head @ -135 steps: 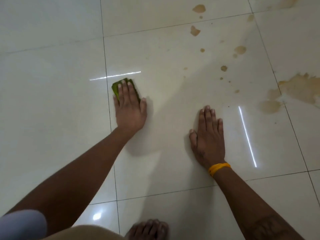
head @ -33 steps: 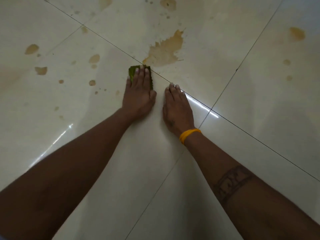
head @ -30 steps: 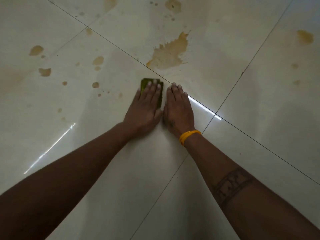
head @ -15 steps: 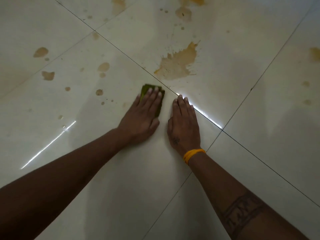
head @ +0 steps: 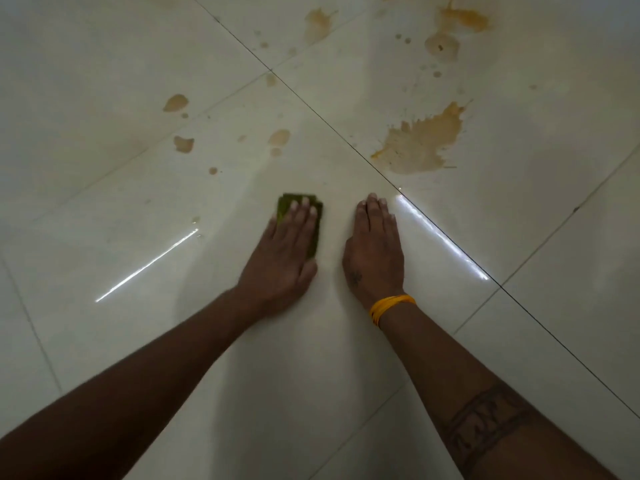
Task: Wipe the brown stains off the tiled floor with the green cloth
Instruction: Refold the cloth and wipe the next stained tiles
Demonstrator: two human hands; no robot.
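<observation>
Green cloth (head: 313, 230) pinned flat on the tiled floor (head: 104, 81) under the left hand (head: 282, 252).

Head view: the left hand lies palm-down with straight fingers pressing the cloth, well short of the large brown stain (head: 420, 143) beyond the diagonal grout line. The right hand (head: 375, 251), with an orange band (head: 389, 305) at its wrist, rests flat and relaxed on bare tile just beside it, holding nothing. Smaller brown spots (head: 183, 143) dot the tiles toward the far left.

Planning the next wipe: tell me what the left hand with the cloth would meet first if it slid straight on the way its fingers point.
Probably bare tile first: the left hand on the green cloth points up-frame, passing just right of the small brown spots.
</observation>
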